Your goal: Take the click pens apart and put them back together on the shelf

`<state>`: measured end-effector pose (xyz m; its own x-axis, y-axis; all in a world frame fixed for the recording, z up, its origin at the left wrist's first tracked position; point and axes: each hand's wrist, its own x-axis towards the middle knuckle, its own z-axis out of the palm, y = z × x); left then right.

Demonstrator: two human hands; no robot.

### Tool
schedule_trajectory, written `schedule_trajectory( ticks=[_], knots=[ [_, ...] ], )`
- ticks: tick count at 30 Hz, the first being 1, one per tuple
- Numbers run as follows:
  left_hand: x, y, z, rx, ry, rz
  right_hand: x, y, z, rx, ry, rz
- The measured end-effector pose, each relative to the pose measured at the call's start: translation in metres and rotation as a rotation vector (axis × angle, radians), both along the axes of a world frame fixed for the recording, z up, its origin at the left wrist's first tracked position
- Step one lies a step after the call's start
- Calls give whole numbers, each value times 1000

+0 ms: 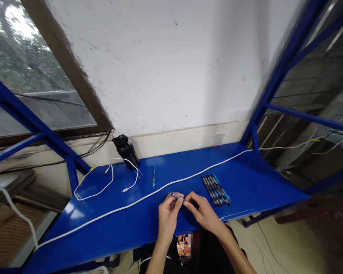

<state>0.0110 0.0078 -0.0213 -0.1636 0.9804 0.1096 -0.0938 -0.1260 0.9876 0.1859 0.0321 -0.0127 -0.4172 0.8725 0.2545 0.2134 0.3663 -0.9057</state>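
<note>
A dark pen with a grey grip [175, 195] is held between the thumb and fingers of my left hand [169, 213], just above the blue table. My right hand [201, 211] is closed in a pinch at the pen's right-hand end, its fingertips meeting those of the left. What exactly lies under the right fingertips is mostly hidden. Right of my hands, several dark pens [213, 190] lie side by side in a row, with a blue pen [221, 187] at the row's right edge. Another blue pen [154, 177] lies alone beyond my left hand.
A white cable [165, 186] crosses the blue table [103, 236] beyond my hands. At the back left stands a black bottle [127, 150] beside a looped white charging cable [94, 196]. Blue frame posts [254, 140] rise at both sides, and a wall [165, 76] closes the back.
</note>
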Motion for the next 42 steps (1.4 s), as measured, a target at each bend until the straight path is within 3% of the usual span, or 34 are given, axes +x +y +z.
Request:
schedule_trajectory(
  ticks=[5, 11, 17, 23, 29, 32, 37, 42],
  knots=[
    [0, 0, 2, -9, 9, -15, 2, 0, 1, -30, -27, 62],
    [0, -1, 2, -14, -45, 39, 1, 0, 1, -29, 9, 2],
    [-2, 1, 2, -27, -39, 9, 2, 0, 5, -75, -23, 74],
    [-1, 1, -1, -43, -117, 62, 1, -3, 5, -29, 17, -6],
    [-1, -1, 4, -34, -79, 24, 4, 2, 8, -107, -12, 135],
    [-1, -1, 4, -23, -82, 6, 3, -1, 8, -125, -14, 132],
    [-3, 0, 5, -72, -141, 3, -4, -25, 7, 97, 2, 10],
    [-2, 3, 26, -46, -296, -155, 0, -43, 25, 444, -170, 101]
  ],
)
